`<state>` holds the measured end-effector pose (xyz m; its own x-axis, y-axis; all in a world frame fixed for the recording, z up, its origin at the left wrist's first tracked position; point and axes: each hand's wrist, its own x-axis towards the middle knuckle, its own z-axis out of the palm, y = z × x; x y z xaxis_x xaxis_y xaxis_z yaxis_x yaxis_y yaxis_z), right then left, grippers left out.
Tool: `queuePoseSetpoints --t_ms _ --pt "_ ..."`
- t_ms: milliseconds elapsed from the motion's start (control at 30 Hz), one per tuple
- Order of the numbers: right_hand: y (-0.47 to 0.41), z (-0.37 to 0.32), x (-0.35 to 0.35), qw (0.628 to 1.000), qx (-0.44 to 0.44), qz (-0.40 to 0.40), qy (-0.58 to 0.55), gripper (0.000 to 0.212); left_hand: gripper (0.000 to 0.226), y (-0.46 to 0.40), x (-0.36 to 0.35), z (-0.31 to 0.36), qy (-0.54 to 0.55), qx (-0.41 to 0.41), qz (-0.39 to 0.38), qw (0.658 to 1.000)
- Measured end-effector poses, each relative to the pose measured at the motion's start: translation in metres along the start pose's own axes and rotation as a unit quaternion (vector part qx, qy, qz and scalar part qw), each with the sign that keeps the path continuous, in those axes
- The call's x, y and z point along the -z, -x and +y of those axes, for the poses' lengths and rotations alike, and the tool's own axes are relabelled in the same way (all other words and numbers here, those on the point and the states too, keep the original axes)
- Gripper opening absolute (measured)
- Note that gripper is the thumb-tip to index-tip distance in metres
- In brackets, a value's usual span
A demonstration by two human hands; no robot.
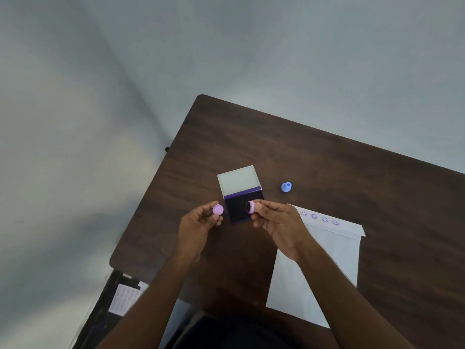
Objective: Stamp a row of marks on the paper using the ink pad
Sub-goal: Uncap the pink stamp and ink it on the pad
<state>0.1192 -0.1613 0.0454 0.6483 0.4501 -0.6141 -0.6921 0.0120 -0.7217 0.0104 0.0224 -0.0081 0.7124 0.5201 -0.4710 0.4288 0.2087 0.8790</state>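
Holding the purple stamp [250,207] pinched sideways in the right hand [276,222], inked face toward the left hand [198,222], which pinches its cap [218,209]. Between them lies the open ink pad [242,205]; the paper [322,260] with four marks [319,218] lies toward the table's [352,172] right edge.

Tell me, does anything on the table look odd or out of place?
Nothing is spilled or damaged. Only the blue stamp stands alone, apart from the open ink pad and the paper.
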Motion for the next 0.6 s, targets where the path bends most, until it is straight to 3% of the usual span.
queuePoseSetpoints --t_ms 300,600 --pt "0.0 0.006 -0.014 0.999 -0.027 -0.016 0.007 0.025 0.028 -0.015 0.02 -0.026 -0.177 -0.043 0.086 0.979" --pt "-0.003 0.008 -0.018 0.999 -0.039 -0.009 0.003 0.021 0.028 -0.022 0.023 -0.045 -0.336 -0.121 0.115 0.927"
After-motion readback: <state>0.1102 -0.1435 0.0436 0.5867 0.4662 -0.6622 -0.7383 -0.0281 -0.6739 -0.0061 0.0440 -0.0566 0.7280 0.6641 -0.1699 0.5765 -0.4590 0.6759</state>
